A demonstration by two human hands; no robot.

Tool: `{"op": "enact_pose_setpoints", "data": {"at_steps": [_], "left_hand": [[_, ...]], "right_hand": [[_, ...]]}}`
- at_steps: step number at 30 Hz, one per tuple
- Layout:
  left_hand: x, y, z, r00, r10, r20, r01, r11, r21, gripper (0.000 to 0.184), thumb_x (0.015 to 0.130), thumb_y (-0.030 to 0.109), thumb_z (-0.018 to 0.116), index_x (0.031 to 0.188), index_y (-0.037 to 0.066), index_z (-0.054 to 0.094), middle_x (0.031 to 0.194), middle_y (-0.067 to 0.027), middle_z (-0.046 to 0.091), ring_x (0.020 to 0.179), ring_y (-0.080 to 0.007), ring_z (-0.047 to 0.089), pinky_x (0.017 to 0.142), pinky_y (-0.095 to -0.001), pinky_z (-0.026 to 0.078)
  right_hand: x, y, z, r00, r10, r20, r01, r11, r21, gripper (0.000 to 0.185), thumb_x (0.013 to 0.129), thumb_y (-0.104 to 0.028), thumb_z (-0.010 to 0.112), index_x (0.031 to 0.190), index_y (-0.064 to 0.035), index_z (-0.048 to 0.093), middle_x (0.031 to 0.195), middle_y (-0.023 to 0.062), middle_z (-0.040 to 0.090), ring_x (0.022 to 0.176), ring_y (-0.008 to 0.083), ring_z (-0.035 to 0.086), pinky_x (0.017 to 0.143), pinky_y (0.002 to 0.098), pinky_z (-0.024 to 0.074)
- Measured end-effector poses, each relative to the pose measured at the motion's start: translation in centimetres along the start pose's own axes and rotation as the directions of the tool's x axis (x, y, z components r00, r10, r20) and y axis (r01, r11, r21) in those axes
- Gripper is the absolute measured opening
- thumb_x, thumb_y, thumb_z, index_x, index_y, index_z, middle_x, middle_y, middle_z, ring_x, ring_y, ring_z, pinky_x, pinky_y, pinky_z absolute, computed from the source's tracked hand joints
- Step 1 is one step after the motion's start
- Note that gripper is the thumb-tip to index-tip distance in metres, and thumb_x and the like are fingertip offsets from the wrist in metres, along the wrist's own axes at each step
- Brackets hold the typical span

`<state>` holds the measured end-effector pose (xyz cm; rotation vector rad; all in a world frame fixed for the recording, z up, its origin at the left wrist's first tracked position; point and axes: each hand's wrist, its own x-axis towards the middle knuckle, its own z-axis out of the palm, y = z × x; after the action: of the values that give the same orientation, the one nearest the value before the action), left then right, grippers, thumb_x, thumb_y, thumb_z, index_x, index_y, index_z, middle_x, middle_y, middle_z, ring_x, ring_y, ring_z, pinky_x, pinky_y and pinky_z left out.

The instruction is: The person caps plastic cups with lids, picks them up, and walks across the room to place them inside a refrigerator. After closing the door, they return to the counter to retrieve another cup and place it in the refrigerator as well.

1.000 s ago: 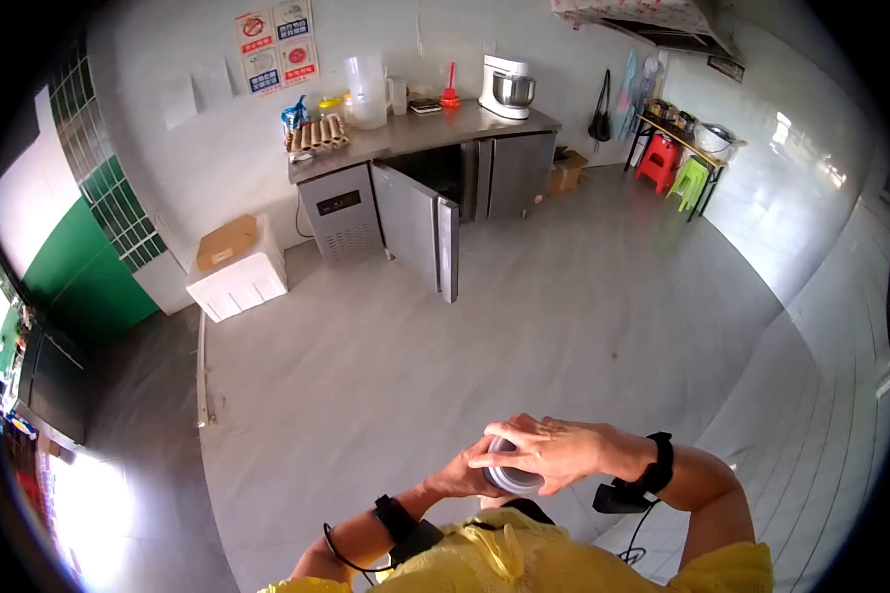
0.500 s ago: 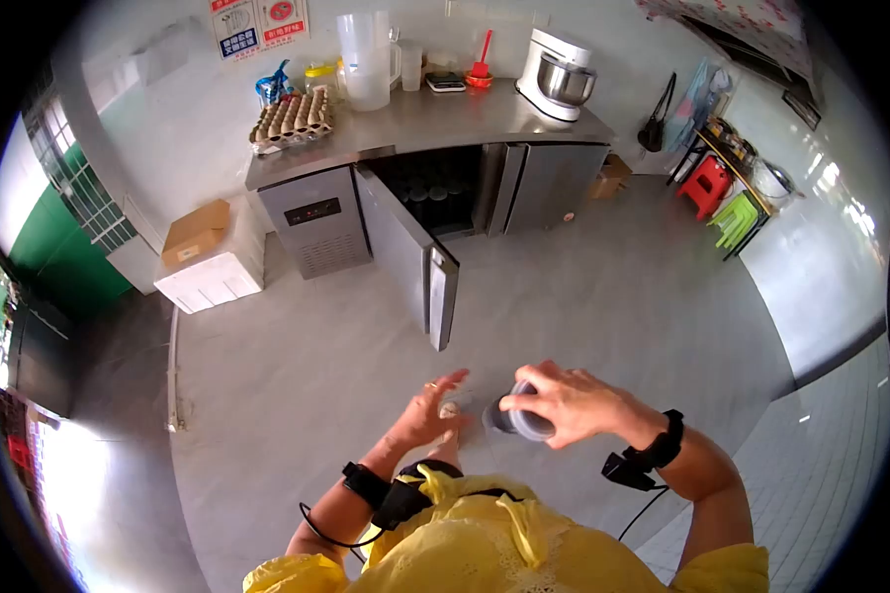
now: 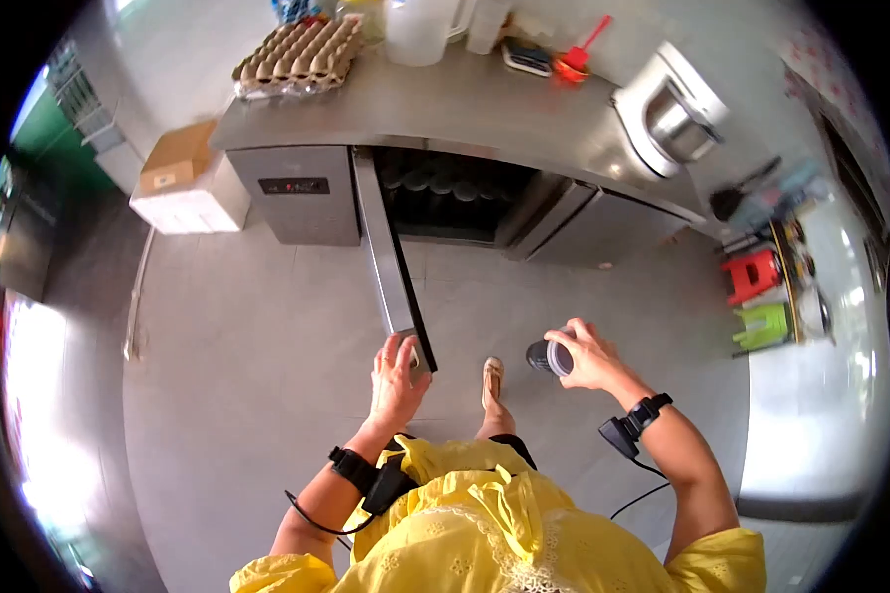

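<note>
My left hand [image 3: 399, 383] is at the outer edge of the open fridge door [image 3: 388, 259], its fingers curled over the edge. In my right hand [image 3: 595, 360] is a dark cup with a pale rim [image 3: 552, 357], tilted on its side, with fingers wrapped round the rim end. The fridge compartment [image 3: 445, 198] under the steel counter stands open, and several round-topped containers show in its dark inside.
On the steel counter [image 3: 405, 109] are an egg tray [image 3: 302, 54], a clear jug [image 3: 415, 30], a scale [image 3: 527, 56] and a stand mixer [image 3: 667, 114]. A white box [image 3: 193, 205] stands left. Red [image 3: 752, 275] and green stools [image 3: 761, 326] are right.
The view has come closer to the counter. My left hand has let go of the cup and moved onto the door's edge. My right hand still holds the cup, now farther forward.
</note>
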<state>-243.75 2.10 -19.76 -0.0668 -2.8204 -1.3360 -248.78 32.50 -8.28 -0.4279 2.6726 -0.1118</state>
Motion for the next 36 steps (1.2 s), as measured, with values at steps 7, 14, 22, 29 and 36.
{"op": "enact_pose_setpoints", "data": {"at_steps": [7,14,22,29,36], "left_hand": [[5.1,1.3,6.4,0.865,-0.43,-0.257,0.472,0.871,0.133,0.082,0.071,0.021,0.066,0.136,0.006,0.018,0.139,-0.0204,0.021,0.126,-0.0374,0.023,0.098,-0.0508,0.024],[8.1,3.0,8.4,0.704,-0.567,-0.428,0.708,0.608,0.359,0.085,0.069,0.024,0.067,0.137,0.007,0.019,0.142,-0.016,0.019,0.128,-0.0288,0.025,0.096,-0.0432,0.024],[8.7,1.4,8.5,0.657,-0.593,-0.466,0.753,0.551,0.359,0.078,0.064,0.025,0.069,0.13,0.005,0.033,0.137,-0.0175,0.028,0.121,-0.0283,0.035,0.092,-0.0416,0.029],[8.4,0.3,9.5,0.63,-0.607,-0.484,0.776,0.509,0.373,0.07,0.061,0.02,0.067,0.121,-0.001,0.039,0.131,-0.025,0.033,0.112,-0.0363,0.042,0.085,-0.0433,0.034],[7.4,0.3,10.9,0.547,-0.657,-0.519,0.835,0.392,0.385,0.074,0.067,0.015,0.061,0.133,0.005,0.028,0.135,-0.0222,0.029,0.123,-0.0395,0.031,0.093,-0.0447,0.033]], "right_hand": [[19.2,9.2,0.6,0.965,-0.261,-0.03,0.263,0.962,0.073,0.075,0.049,-0.015,0.075,0.116,-0.026,0.044,0.114,0.0113,0.04,0.103,0.0343,0.046,0.08,0.0437,0.0484],[33.9,12.1,4.7,0.984,-0.178,-0.014,0.178,0.971,0.16,0.077,0.05,-0.016,0.074,0.119,-0.0221,0.041,0.117,0.0146,0.038,0.109,0.0388,0.041,0.084,0.0455,0.0452],[46.8,17.6,12.1,0.994,-0.107,-0.004,0.106,0.977,0.183,0.089,0.056,-0.021,0.077,0.13,-0.0113,0.03,0.126,0.0216,0.034,0.116,0.0385,0.036,0.091,0.047,0.0377],[55.7,21.9,18.8,0.972,0.197,-0.125,-0.172,0.968,0.185,0.083,0.061,-0.029,0.074,0.129,-0.0059,0.032,0.126,0.022,0.039,0.112,0.0381,0.041,0.093,0.0467,0.0354],[65.8,30.9,24.5,0.987,-0.007,-0.163,0.018,0.998,0.063,0.054,0.072,-0.027,0.067,0.116,-0.0046,0.046,0.118,0.0147,0.048,0.106,0.0247,0.047,0.092,0.0337,0.0369]]}}
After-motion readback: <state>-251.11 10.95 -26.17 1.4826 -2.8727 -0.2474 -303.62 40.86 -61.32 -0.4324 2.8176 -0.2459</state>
